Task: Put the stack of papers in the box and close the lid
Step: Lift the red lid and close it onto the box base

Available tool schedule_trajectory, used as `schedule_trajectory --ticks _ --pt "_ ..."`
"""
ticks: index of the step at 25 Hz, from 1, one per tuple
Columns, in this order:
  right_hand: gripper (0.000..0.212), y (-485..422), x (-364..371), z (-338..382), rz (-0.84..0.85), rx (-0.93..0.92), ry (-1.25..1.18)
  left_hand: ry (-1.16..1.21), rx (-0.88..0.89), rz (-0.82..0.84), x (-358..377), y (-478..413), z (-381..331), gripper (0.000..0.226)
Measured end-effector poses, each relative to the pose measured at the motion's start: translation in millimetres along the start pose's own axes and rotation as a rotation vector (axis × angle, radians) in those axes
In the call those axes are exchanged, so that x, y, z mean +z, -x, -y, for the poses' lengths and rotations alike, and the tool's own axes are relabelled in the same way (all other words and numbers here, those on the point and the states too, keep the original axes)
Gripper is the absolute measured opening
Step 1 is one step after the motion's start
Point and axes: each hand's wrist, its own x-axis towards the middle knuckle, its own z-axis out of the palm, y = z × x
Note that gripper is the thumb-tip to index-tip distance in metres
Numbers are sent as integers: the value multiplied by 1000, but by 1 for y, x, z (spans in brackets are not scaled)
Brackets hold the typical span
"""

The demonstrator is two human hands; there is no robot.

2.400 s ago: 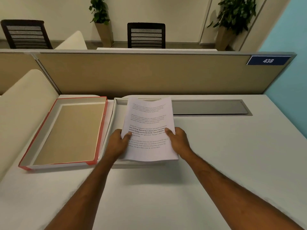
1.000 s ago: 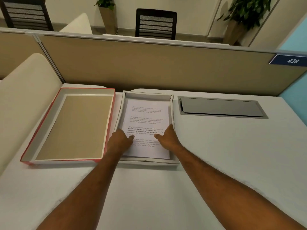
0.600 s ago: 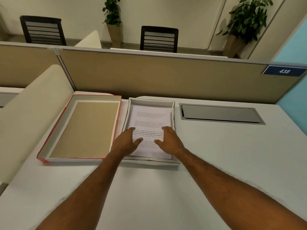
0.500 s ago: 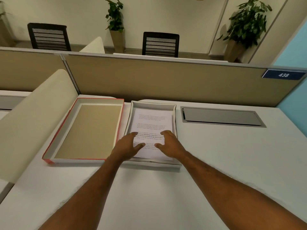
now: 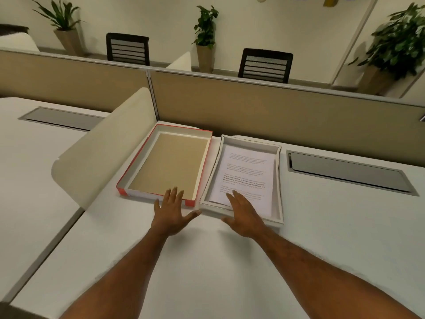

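Since the papers [image 5: 246, 178] already lie flat in the white box [image 5: 278, 180], the red lid [image 5: 165, 168] just left of the box comes next. Both hands, left hand [image 5: 171, 214] and right hand [image 5: 242, 215], are spread, holding nothing; they should lift the lid level and set it squarely on the box.

Dim, warm, even light with soft shadows; slightly soft focus (wide-angle bending at the edges).

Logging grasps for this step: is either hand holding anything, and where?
Nothing is held. Left hand and right hand are open, fingers spread, near the lid and box.
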Motion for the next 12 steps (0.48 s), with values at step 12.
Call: schedule_trajectory --ticks 12 --pt "82 -66 38 75 -34 -35 -36 154 -245 -114 -26 -12 74 105"
